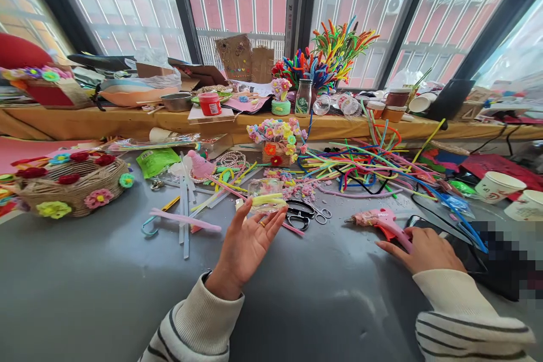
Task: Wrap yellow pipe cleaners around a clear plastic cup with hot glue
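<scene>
My left hand is raised over the grey table, palm up. Between its thumb and fingers it holds a small clear plastic cup with a pale yellow fuzzy strip along its near side. At the right, my right hand has its thumb and fingers around the handle end of a pink glue gun with an orange trigger. The gun's nozzle points left. Black-handled scissors and small silver scissors lie just beyond my left hand. Clear glue sticks lie left of it.
A tangle of pipe cleaners spreads across the back right. A flower-trimmed twine basket stands at the left. Behind it runs a cluttered ledge with a glass bottle. Paper cups and a dark phone are at the right.
</scene>
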`<state>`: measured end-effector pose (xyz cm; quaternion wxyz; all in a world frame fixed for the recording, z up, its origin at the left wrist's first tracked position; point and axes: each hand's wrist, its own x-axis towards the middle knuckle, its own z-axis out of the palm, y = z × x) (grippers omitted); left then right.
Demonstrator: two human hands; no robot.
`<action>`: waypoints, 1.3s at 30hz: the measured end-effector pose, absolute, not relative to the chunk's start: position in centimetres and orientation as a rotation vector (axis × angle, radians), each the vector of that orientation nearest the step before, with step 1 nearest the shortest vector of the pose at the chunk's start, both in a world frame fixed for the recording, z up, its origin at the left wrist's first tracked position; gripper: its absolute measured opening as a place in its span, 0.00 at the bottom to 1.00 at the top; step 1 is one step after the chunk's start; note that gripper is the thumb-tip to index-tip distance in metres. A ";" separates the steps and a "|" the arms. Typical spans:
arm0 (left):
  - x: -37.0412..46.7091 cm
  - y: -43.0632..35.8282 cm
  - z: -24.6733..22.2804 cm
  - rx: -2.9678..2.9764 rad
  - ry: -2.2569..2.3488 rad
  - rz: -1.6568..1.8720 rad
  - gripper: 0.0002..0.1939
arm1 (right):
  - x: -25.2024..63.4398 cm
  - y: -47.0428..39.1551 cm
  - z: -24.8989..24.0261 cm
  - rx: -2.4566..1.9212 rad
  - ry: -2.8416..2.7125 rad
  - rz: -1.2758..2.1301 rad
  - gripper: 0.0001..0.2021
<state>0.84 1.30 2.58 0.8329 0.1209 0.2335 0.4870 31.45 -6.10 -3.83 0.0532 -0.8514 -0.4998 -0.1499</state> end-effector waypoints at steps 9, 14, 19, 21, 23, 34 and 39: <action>0.6 1.4 2.1 0.236 0.508 0.992 0.29 | 31.6 -3.6 -3.5 -2.715 -1.555 -0.200 0.23; 0.5 1.5 2.1 0.230 0.522 0.950 0.28 | 30.9 -3.7 -2.4 -2.635 -1.520 -0.203 0.17; 0.6 1.4 2.1 0.247 0.528 0.938 0.24 | 29.6 -4.0 -0.4 -2.440 -1.470 -0.163 0.12; 0.8 1.4 2.1 0.248 0.537 0.964 0.22 | 28.4 -3.8 0.5 -2.322 -1.428 -0.139 0.14; 0.9 1.3 2.0 0.244 0.545 0.986 0.20 | 26.7 -3.4 1.2 -2.158 -1.395 -0.117 0.17; 1.1 1.4 1.7 0.283 0.577 1.094 0.10 | 20.0 -1.5 0.4 -1.755 -1.436 -0.265 0.16; 1.2 1.3 1.7 0.290 0.575 1.069 0.13 | 19.5 -1.1 -0.3 -1.725 -1.446 -0.280 0.16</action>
